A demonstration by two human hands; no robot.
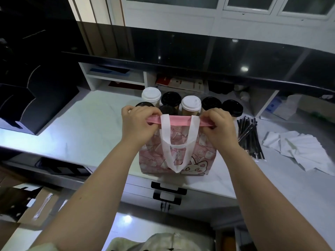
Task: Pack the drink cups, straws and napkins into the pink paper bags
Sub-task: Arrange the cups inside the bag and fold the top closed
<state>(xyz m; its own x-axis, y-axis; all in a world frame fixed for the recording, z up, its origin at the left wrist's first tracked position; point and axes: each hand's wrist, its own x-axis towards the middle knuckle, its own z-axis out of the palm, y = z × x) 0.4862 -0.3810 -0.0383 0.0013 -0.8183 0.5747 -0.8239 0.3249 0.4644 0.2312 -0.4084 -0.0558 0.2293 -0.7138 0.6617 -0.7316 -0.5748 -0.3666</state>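
- Your left hand (138, 124) and your right hand (218, 125) are apart, one at each end of the top of the pink bag (197, 156).
- Your left hand pinches the left end of the bag's pink top edge (178, 120). Its fingers are curled over the edge.
- Your right hand pinches the right end of the same edge, and its fingers are curled too.
- The pink bag stands up on the white counter (81, 127), close to the front side of it. It has little pictures on it and a cat face near the bottom.
- A white handle (165, 142) hangs down the front of the bag in a loop, between your two hands.
- The top edge looks flat, and the inside of the bag is hidden.
- The drink cups (191, 104) stand in a bunch just behind the bag. Two have white lids and the others have black lids. Your hands hide part of some of them.
- The straws (249, 136) are dark and lie in a pile on the counter, just to the right of the bag.
- The napkins (299, 151) are white and lie spread out to the right of the straws.
- A shiny black shelf (181, 51) runs above the back of the counter.
- A cardboard box (41, 205) sits low down on your left, under the counter.
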